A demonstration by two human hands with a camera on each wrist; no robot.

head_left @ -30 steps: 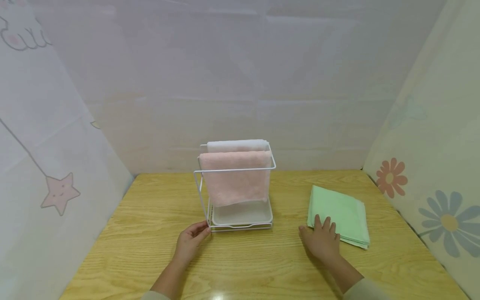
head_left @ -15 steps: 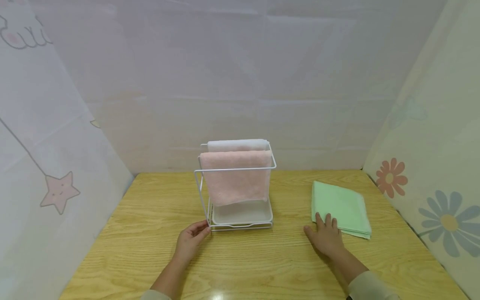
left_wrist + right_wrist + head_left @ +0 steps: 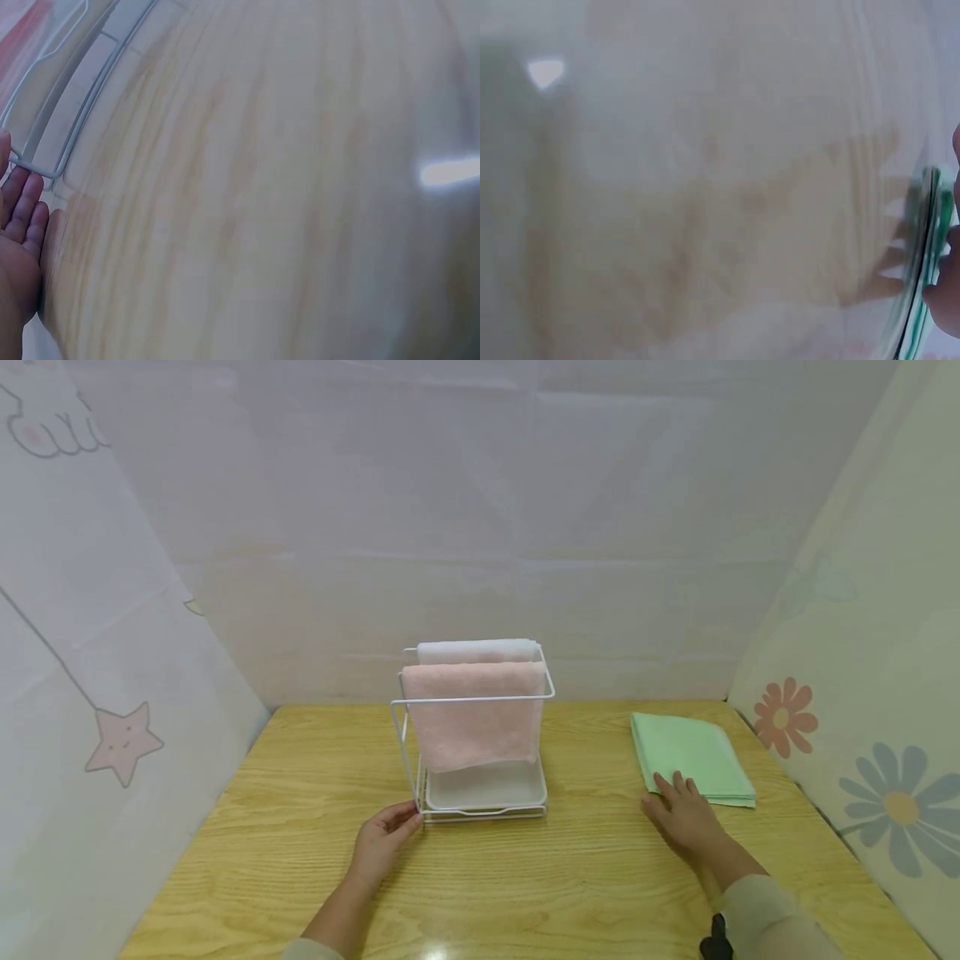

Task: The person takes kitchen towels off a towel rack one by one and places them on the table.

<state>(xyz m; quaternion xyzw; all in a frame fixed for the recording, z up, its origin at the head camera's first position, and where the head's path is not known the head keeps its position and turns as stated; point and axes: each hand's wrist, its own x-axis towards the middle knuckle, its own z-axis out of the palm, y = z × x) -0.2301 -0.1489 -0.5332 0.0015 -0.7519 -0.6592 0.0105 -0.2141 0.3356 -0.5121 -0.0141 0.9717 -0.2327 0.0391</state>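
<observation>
A white wire rack [image 3: 472, 699] stands in the middle of the table, with a pink towel [image 3: 476, 714] draped over one bar and a white towel [image 3: 480, 651] behind it. My left hand [image 3: 381, 842] pinches the rack's near left bottom corner between thumb and fingers; the left wrist view also shows the fingers at the wire base [image 3: 56, 169]. On the right lies a folded light green cloth [image 3: 690, 752]. The fingertips of my right hand [image 3: 686, 814] rest on its near edge, fingers extended. In the right wrist view the cloth's layered edge [image 3: 922, 255] shows beside the fingers.
A white tray [image 3: 487, 785] sits in the rack's base under the towels. The wooden table [image 3: 525, 893] meets a pale backdrop [image 3: 480, 527] behind and printed sheets at both sides. A small black object [image 3: 716, 939] shows by the right sleeve.
The green cloth has slid away and to the right, turning slightly, with my right hand moving along on it. My left hand has stayed at the rack's corner.
</observation>
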